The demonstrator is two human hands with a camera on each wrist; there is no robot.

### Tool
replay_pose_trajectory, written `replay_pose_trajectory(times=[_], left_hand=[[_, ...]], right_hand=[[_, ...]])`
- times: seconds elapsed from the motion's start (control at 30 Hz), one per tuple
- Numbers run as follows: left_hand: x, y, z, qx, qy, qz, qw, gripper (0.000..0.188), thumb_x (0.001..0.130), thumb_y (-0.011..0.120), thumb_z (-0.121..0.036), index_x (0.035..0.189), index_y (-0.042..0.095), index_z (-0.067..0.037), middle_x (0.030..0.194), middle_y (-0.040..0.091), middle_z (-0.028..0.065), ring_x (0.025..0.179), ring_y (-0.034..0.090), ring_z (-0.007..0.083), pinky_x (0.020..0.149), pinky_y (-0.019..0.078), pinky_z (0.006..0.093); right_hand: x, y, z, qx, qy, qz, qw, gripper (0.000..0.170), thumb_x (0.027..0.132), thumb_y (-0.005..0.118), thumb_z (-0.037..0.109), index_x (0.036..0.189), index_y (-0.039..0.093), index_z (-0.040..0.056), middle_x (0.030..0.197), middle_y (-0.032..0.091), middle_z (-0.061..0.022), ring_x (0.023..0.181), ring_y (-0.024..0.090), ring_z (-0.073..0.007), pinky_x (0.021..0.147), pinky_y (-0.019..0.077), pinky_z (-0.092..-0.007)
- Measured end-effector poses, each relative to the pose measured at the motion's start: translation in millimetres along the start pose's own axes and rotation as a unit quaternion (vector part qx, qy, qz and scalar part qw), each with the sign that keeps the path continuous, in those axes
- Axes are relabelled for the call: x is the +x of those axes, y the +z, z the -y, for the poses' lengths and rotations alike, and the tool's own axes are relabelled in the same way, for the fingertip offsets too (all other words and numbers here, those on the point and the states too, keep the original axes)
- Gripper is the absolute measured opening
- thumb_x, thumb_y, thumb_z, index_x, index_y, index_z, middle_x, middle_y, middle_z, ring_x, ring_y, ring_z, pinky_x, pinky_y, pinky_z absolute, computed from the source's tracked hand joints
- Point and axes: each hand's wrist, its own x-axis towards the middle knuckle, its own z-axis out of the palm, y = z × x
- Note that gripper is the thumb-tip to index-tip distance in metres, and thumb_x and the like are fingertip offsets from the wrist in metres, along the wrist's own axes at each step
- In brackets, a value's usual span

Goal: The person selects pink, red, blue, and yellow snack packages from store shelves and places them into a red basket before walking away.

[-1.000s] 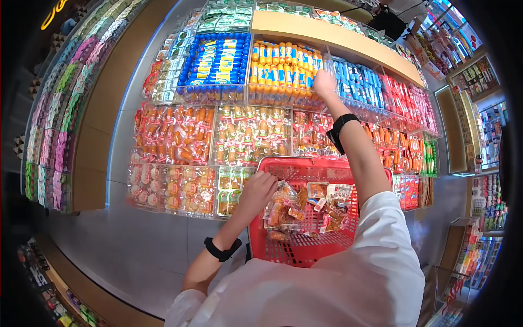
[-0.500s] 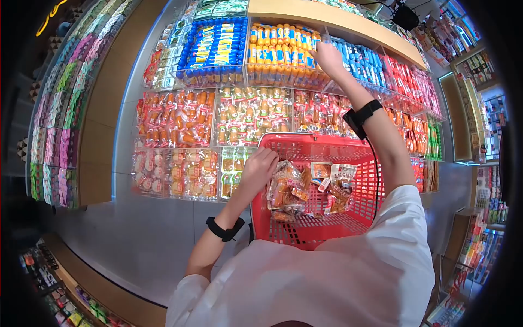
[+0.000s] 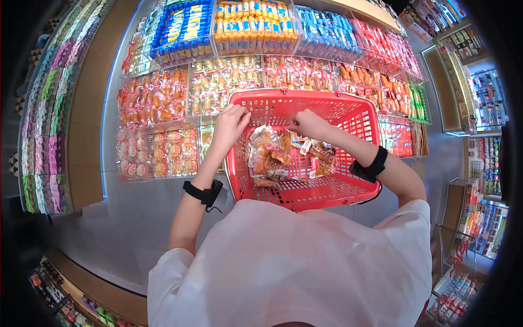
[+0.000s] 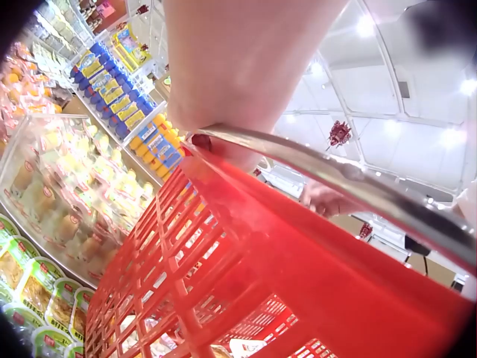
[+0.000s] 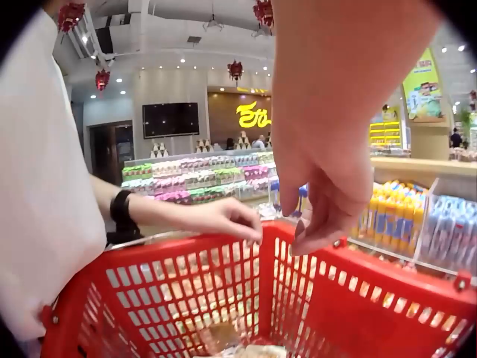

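Note:
A red shopping basket (image 3: 305,94) sits before the person's body, holding several clear packs of snacks (image 3: 267,147). The left hand (image 3: 231,126) grips the basket at its left rim. The left wrist view shows that hand by the end of the metal handle (image 4: 328,164), its fingers mostly hidden behind the rim. Above the packs, inside the basket's outline, is the right hand (image 3: 311,124). Its fingers (image 5: 317,224) hang loosely curled in the right wrist view, thumb and fingertips pointing down, with nothing visible between them.
Beyond the basket, clear bins hold yellow sausages (image 3: 253,24), blue packs (image 3: 327,34) and red packs (image 3: 376,46). Nearer bins of wrapped snacks (image 3: 152,98) border the basket's left and far sides. Another shelf (image 3: 60,125) stands far left.
The right hand has come back from between the yellow and blue bins to over the basket. Left hand and basket have stayed together; the whole scene has shifted up and left in the head view.

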Motion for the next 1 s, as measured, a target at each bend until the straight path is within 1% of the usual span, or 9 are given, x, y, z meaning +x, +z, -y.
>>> replay_pose_trajectory(times=[0.03,0.17,0.3,0.6,0.7,0.8,0.9,0.97,1.0], left_hand=[[-0.6,-0.2,-0.5,0.000,0.007,-0.004,1.000,0.012,0.077,0.060,-0.012,0.075,0.057,-0.001,0.071,0.055,0.0105,0.070,0.053,0.0264,0.065,0.0424,0.0348],[-0.6,0.4,-0.9,-0.006,0.001,-0.009,1.000,0.012,0.077,0.060,-0.013,0.076,0.058,-0.002,0.070,0.055,0.0100,0.070,0.053,0.0256,0.064,0.0424,0.0337],[-0.7,1.1,1.5,-0.012,-0.011,-0.004,1.000,0.014,0.078,0.059,-0.014,0.074,0.057,-0.001,0.069,0.054,0.0097,0.067,0.052,0.0246,0.063,0.0420,0.0334],[-2.6,0.5,0.3,-0.008,-0.013,-0.015,1.000,0.013,0.078,0.058,-0.012,0.076,0.057,0.001,0.069,0.053,0.0117,0.067,0.051,0.0273,0.064,0.0421,0.0353],[-2.6,0.7,0.7,-0.007,-0.020,-0.004,1.000,0.013,0.078,0.058,-0.012,0.076,0.057,0.001,0.068,0.052,0.0117,0.066,0.051,0.0274,0.064,0.0422,0.0350],[-3.0,0.3,-3.7,0.001,-0.010,-0.013,1.000,0.013,0.078,0.058,-0.012,0.075,0.056,0.001,0.066,0.051,0.0112,0.066,0.051,0.0265,0.062,0.0423,0.0348],[-0.9,-1.0,-6.1,0.007,-0.008,-0.007,1.000,0.013,0.078,0.058,-0.012,0.074,0.057,0.000,0.066,0.051,0.0109,0.065,0.051,0.0259,0.062,0.0424,0.0346],[-2.6,0.9,-5.0,0.016,-0.006,-0.006,1.000,0.013,0.078,0.058,-0.012,0.074,0.057,0.000,0.066,0.052,0.0109,0.065,0.051,0.0258,0.061,0.0424,0.0345],[-3.0,1.2,-3.6,0.029,-0.022,0.012,0.999,0.015,0.079,0.057,-0.014,0.075,0.059,0.000,0.069,0.055,0.0112,0.073,0.053,0.0266,0.067,0.0440,0.0360]], right_hand=[[4.1,26.3,-12.6,-0.084,0.014,0.033,0.996,0.023,0.078,0.052,0.021,0.079,0.062,0.0011,0.075,0.062,-0.0188,0.074,0.062,-0.0301,0.068,0.0492,-0.0401],[24.7,116.9,-81.9,-0.121,0.085,0.052,0.988,0.024,0.072,0.061,0.024,0.082,0.063,0.0020,0.079,0.063,-0.0172,0.078,0.061,-0.0304,0.069,0.0497,-0.0397],[45.3,139.7,-107.7,-0.185,0.094,0.159,0.965,0.023,0.076,0.054,0.018,0.093,0.063,0.0048,0.094,0.062,-0.0160,0.086,0.061,-0.0282,0.073,0.0502,-0.0372],[51.6,182.4,-114.2,-0.180,0.131,0.118,0.968,0.028,0.075,0.055,0.019,0.097,0.063,0.0041,0.100,0.062,-0.0142,0.094,0.059,-0.0291,0.077,0.0493,-0.0372],[55.1,164.1,-115.6,-0.231,0.072,0.109,0.964,0.034,0.068,0.063,0.029,0.092,0.063,0.0046,0.094,0.063,-0.0146,0.087,0.062,-0.0273,0.072,0.0499,-0.0382],[65.3,139.1,-122.5,-0.195,0.022,0.220,0.956,0.033,0.061,0.069,0.028,0.083,0.065,0.0029,0.083,0.064,-0.0121,0.077,0.061,-0.0270,0.066,0.0485,-0.0367],[45.4,86.1,-99.5,-0.038,-0.002,0.276,0.960,0.029,0.057,0.072,0.026,0.072,0.065,0.0029,0.065,0.061,-0.0066,0.059,0.056,-0.0185,0.051,0.0430,-0.0318],[26.2,53.1,-84.2,0.194,0.018,0.300,0.934,0.022,0.066,0.069,0.026,0.071,0.065,0.0047,0.060,0.057,-0.0012,0.054,0.049,-0.0098,0.048,0.0376,-0.0252],[13.4,32.4,-69.5,0.253,0.014,0.296,0.921,0.020,0.071,0.067,0.022,0.079,0.065,0.0038,0.065,0.057,0.0006,0.058,0.049,-0.0071,0.051,0.0373,-0.0228]])
